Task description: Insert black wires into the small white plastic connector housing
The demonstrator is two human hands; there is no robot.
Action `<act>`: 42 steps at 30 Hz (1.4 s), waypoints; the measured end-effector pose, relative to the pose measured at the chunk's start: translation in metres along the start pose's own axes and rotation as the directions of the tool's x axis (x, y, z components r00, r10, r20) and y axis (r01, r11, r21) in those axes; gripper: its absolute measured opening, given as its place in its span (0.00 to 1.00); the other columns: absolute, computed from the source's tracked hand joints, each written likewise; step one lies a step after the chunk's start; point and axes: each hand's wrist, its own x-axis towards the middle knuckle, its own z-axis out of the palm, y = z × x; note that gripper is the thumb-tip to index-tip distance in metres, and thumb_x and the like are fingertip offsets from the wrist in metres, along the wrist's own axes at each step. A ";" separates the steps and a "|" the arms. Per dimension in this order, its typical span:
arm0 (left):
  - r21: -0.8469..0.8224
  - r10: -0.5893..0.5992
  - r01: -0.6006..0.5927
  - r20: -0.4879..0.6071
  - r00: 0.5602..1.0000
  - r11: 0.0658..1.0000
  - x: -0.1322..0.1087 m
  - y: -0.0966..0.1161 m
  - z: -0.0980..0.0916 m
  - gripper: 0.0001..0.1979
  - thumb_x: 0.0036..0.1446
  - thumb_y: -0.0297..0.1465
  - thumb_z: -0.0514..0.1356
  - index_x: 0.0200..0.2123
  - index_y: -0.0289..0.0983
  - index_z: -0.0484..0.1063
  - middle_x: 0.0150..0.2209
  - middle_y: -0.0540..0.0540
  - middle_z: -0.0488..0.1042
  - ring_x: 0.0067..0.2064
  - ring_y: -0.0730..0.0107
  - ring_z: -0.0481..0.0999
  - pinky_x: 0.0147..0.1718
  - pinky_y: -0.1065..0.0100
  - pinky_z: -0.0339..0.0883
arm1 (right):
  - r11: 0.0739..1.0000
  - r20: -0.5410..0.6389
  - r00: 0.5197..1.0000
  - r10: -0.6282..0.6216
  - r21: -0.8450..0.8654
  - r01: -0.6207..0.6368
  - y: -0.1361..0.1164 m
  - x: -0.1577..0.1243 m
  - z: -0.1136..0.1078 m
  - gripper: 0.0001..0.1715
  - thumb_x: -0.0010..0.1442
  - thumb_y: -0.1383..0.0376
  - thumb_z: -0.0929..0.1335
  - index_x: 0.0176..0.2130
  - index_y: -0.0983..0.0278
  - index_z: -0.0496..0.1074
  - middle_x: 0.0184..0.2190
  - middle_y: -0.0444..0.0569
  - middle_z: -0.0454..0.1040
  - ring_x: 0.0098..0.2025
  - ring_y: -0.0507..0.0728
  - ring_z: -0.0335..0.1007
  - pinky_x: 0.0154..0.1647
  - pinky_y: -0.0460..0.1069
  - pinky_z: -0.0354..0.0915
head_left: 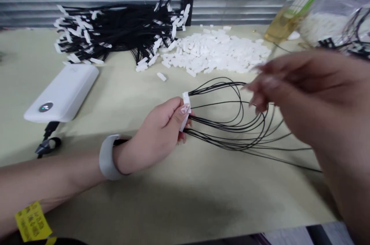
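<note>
My left hand (162,131) is closed on a white plastic connector (185,110) from which several thin black wires (231,121) loop out to the right over the table. My right hand (303,94) hovers above those wire loops, smeared by motion, with its fingers bent and pointing left. Whether the right hand grips a wire I cannot make out. A pale band sits on my left wrist (108,157).
A heap of loose white connectors (219,52) lies at the back centre. A bundle of black wires with white connectors (115,29) lies back left. A white power bank (65,92) sits left. A clear bottle (297,5) and plastic bag (332,25) stand back right. The table edge (202,233) runs near.
</note>
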 end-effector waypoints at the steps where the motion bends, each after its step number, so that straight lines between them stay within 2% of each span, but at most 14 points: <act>1: 0.003 0.000 0.000 0.000 1.000 1.000 0.000 -0.001 0.000 0.14 0.57 0.40 0.49 0.27 0.37 0.64 0.22 0.52 0.64 0.18 0.80 0.63 0.16 0.79 0.61 | 0.999 0.041 0.999 -0.021 -0.045 0.023 -0.006 -0.004 0.006 0.06 0.55 0.64 0.66 0.34 0.63 0.71 0.24 0.42 0.70 0.24 0.46 0.64 0.23 0.43 0.60; 4: 0.039 0.023 -0.023 0.011 1.000 0.999 -0.001 -0.002 -0.001 0.14 0.58 0.40 0.48 0.28 0.37 0.64 0.23 0.52 0.64 0.19 0.80 0.64 0.17 0.79 0.62 | 0.982 0.202 0.975 -0.089 -0.144 0.119 -0.015 -0.010 0.020 0.06 0.54 0.65 0.66 0.27 0.63 0.71 0.21 0.40 0.69 0.23 0.45 0.61 0.22 0.42 0.56; 7: 0.051 0.031 -0.032 0.018 0.999 0.998 -0.001 -0.002 -0.001 0.14 0.59 0.39 0.48 0.28 0.37 0.65 0.22 0.52 0.63 0.19 0.80 0.63 0.17 0.79 0.62 | 0.981 0.319 0.941 -0.112 -0.115 0.156 -0.013 -0.010 0.025 0.07 0.55 0.68 0.65 0.26 0.64 0.70 0.21 0.40 0.67 0.24 0.45 0.60 0.24 0.42 0.56; 10: 0.053 0.036 -0.038 0.024 0.999 0.998 0.000 -0.002 -0.001 0.13 0.59 0.39 0.48 0.28 0.38 0.65 0.22 0.52 0.63 0.19 0.79 0.64 0.17 0.78 0.62 | 0.986 0.373 0.922 -0.102 -0.085 0.144 -0.009 -0.009 0.026 0.08 0.55 0.69 0.64 0.25 0.64 0.69 0.19 0.39 0.65 0.22 0.45 0.58 0.24 0.41 0.55; 14: 0.097 0.061 -0.064 0.036 0.997 0.993 -0.001 -0.002 -0.001 0.14 0.59 0.38 0.47 0.27 0.38 0.64 0.22 0.52 0.63 0.20 0.78 0.64 0.18 0.78 0.63 | 0.987 0.408 0.906 -0.110 -0.066 0.150 -0.008 -0.009 0.027 0.09 0.56 0.67 0.63 0.26 0.63 0.70 0.21 0.41 0.67 0.24 0.46 0.59 0.25 0.42 0.56; 20: 0.121 0.063 -0.070 0.059 0.996 0.990 -0.001 -0.001 -0.002 0.14 0.59 0.39 0.46 0.28 0.37 0.63 0.23 0.52 0.63 0.20 0.79 0.64 0.18 0.78 0.62 | 0.986 0.408 0.907 -0.103 -0.075 0.146 -0.009 -0.010 0.026 0.09 0.55 0.68 0.64 0.26 0.63 0.70 0.21 0.42 0.67 0.24 0.47 0.59 0.25 0.43 0.56; 26: 0.167 0.051 -0.067 0.097 0.994 0.984 -0.001 0.001 -0.003 0.15 0.60 0.39 0.46 0.28 0.37 0.62 0.23 0.53 0.62 0.20 0.80 0.64 0.17 0.79 0.61 | 0.979 0.371 0.912 -0.174 -0.034 0.201 -0.006 -0.009 0.026 0.07 0.53 0.70 0.65 0.25 0.64 0.69 0.20 0.41 0.66 0.23 0.46 0.58 0.23 0.43 0.55; 31: 0.191 0.054 -0.077 0.122 0.991 0.978 0.000 0.000 -0.004 0.15 0.60 0.40 0.45 0.28 0.37 0.61 0.24 0.53 0.63 0.21 0.80 0.64 0.19 0.78 0.62 | 0.942 0.286 0.920 -0.270 -0.121 0.314 -0.003 -0.011 0.029 0.07 0.54 0.71 0.65 0.25 0.63 0.69 0.20 0.41 0.65 0.23 0.46 0.57 0.23 0.42 0.53; 37: 0.223 0.046 -0.082 0.161 0.986 0.971 -0.002 0.001 -0.003 0.14 0.60 0.38 0.46 0.26 0.37 0.60 0.21 0.54 0.62 0.20 0.81 0.64 0.18 0.79 0.60 | 0.891 0.294 0.892 -0.343 -0.198 0.408 0.001 -0.016 0.040 0.11 0.58 0.68 0.62 0.26 0.64 0.70 0.21 0.43 0.65 0.25 0.48 0.59 0.24 0.44 0.53; 40: 0.169 0.039 -0.063 0.145 0.989 0.984 -0.001 0.002 -0.003 0.14 0.60 0.37 0.47 0.27 0.37 0.62 0.21 0.54 0.62 0.20 0.81 0.63 0.17 0.79 0.60 | 0.896 0.272 0.900 -0.341 -0.195 0.399 -0.001 -0.014 0.042 0.09 0.58 0.68 0.61 0.29 0.64 0.69 0.23 0.44 0.66 0.27 0.49 0.60 0.25 0.44 0.55; 42: 0.083 0.027 -0.035 0.089 0.996 0.996 0.000 0.001 -0.003 0.14 0.59 0.38 0.48 0.27 0.36 0.62 0.22 0.54 0.62 0.19 0.82 0.64 0.17 0.79 0.61 | 0.893 0.193 0.917 -0.350 -0.226 0.388 -0.004 -0.010 0.036 0.05 0.57 0.68 0.63 0.31 0.64 0.68 0.26 0.45 0.67 0.29 0.49 0.62 0.28 0.44 0.57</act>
